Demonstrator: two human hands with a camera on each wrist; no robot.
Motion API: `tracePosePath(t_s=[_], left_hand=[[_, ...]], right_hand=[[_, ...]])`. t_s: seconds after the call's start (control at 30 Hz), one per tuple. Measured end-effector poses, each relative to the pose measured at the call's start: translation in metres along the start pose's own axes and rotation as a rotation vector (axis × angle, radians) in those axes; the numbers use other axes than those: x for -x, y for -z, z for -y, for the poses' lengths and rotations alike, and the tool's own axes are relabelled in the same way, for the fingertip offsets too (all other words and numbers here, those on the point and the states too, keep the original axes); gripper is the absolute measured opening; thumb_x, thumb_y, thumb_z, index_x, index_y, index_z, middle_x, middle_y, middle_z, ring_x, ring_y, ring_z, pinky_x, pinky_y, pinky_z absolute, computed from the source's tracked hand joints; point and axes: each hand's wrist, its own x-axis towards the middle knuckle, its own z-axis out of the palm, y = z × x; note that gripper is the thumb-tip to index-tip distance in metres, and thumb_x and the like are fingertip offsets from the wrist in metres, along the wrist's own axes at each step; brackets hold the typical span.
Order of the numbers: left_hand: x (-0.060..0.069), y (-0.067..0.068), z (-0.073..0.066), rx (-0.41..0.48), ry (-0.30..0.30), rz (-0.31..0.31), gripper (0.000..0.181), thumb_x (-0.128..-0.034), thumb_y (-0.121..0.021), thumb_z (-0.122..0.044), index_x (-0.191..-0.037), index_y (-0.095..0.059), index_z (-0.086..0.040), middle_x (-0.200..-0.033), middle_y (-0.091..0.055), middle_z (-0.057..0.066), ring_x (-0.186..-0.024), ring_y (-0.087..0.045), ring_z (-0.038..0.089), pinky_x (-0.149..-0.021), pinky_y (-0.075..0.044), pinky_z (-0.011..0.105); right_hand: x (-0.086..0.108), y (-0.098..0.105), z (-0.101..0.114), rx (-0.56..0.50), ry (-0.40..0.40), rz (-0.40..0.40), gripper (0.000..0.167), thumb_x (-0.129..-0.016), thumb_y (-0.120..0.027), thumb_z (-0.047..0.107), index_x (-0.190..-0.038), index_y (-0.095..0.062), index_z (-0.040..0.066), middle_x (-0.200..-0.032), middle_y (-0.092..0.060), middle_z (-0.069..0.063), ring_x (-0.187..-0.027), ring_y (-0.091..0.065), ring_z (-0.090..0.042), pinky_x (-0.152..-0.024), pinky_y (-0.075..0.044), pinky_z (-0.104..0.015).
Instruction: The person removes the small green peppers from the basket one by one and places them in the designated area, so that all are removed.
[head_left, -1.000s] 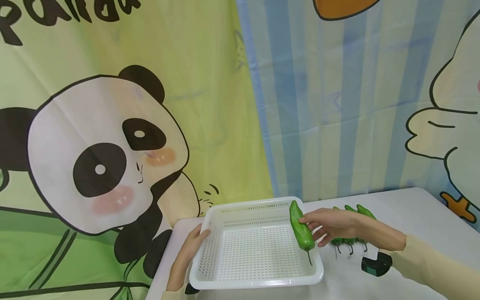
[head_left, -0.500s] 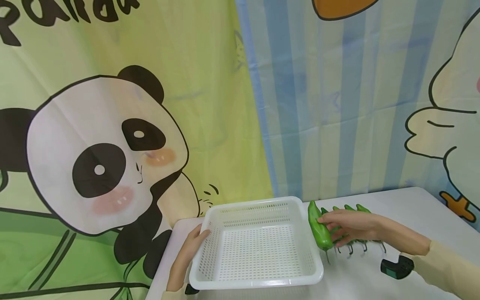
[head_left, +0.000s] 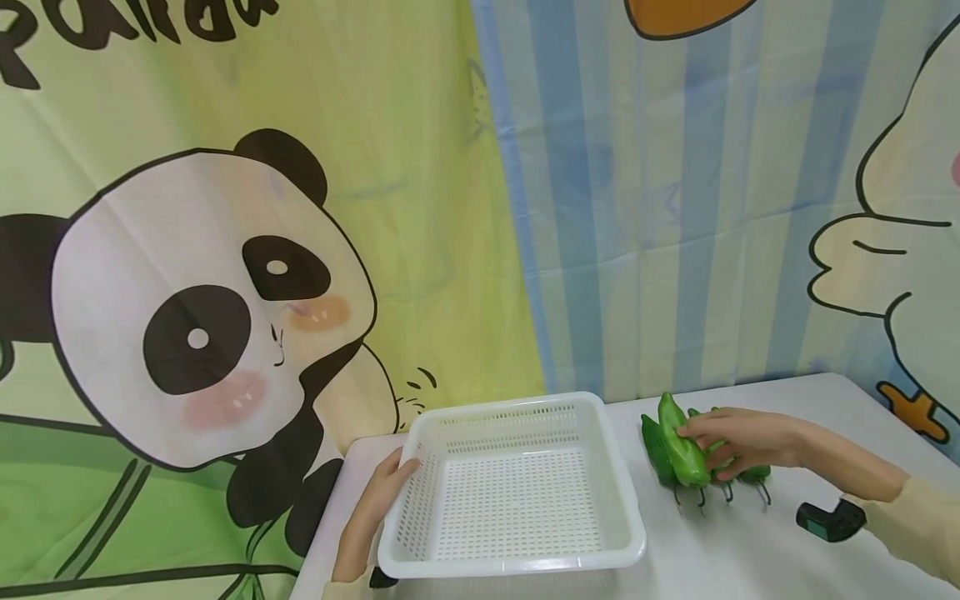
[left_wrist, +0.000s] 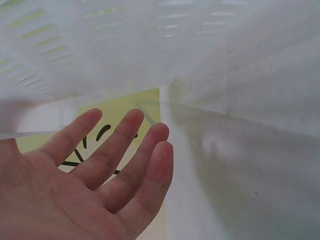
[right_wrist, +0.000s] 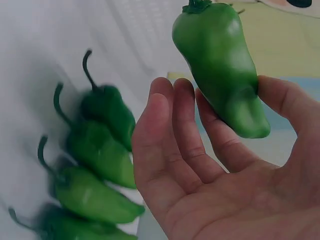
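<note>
My right hand (head_left: 738,437) pinches a green pepper (head_left: 684,442) between thumb and fingertips. It holds the pepper above a row of others on the table. In the right wrist view the held pepper (right_wrist: 217,60) has its stem end up, and the remaining fingers spread beside it. Several more peppers (right_wrist: 95,195) lie side by side there, stems pointing left. One green pepper (head_left: 657,450) shows just left of the held one; the hand partly covers the rest. My left hand (head_left: 382,492) grips the left rim of a white plastic basket (head_left: 517,568), thumb over the edge, fingers outside below (left_wrist: 125,165).
A white table (head_left: 817,408) bears the basket and the peppers. Behind it hang a yellow-green curtain (head_left: 442,208) with a panda print and a blue striped curtain (head_left: 622,208). Through the basket's slotted floor, no peppers show inside.
The right hand has carried the pepper rightward, from above the basket's right side to above the row of peppers. The left hand and the basket have stayed put.
</note>
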Motion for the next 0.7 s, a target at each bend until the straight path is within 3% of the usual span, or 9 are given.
tracePosePath(t_s=[0.13,0.33,0.53,0.7], left_hand=[[0.000,0.000,0.000,0.003,0.000,0.004,0.053,-0.1057,-0.049,-0.030,-0.153,-0.039,-0.010,-0.131,-0.061,0.029,-0.092,-0.073,0.030,-0.070,-0.064,0.044],[0.001,0.000,0.001,0.005,-0.004,0.006,0.052,-0.1058,-0.049,-0.029,-0.153,-0.039,-0.010,-0.131,-0.061,0.028,-0.092,-0.073,0.030,-0.070,-0.064,0.043],[0.002,0.000,0.001,0.004,-0.010,0.003,0.051,-0.1056,-0.049,-0.029,-0.153,-0.040,-0.011,-0.131,-0.062,0.027,-0.091,-0.072,0.029,-0.070,-0.064,0.043],[0.002,-0.001,0.000,-0.004,-0.016,-0.006,0.052,-0.1054,-0.050,-0.029,-0.152,-0.040,-0.010,-0.129,-0.063,0.027,-0.089,-0.073,0.028,-0.069,-0.064,0.042]], right_hand=[[0.004,0.019,-0.004,0.068,-0.001,-0.029,0.058,-0.103,-0.052,0.041,-0.136,-0.045,-0.005,-0.124,-0.051,-0.021,-0.101,-0.065,-0.026,-0.086,-0.060,-0.045],[0.007,0.041,-0.015,0.145,-0.019,-0.059,0.053,-0.103,-0.052,0.042,-0.128,-0.051,-0.004,-0.094,-0.050,-0.007,-0.083,-0.062,-0.019,-0.075,-0.058,-0.038],[0.011,0.060,-0.025,0.253,-0.069,-0.138,0.080,-0.101,-0.053,0.046,-0.147,-0.031,-0.015,-0.118,-0.058,-0.021,-0.095,-0.067,-0.021,-0.079,-0.061,-0.040],[0.012,0.073,-0.032,0.385,-0.095,-0.179,0.087,-0.101,-0.051,0.049,-0.145,-0.025,-0.021,-0.116,-0.063,-0.024,-0.094,-0.069,-0.022,-0.078,-0.061,-0.043]])
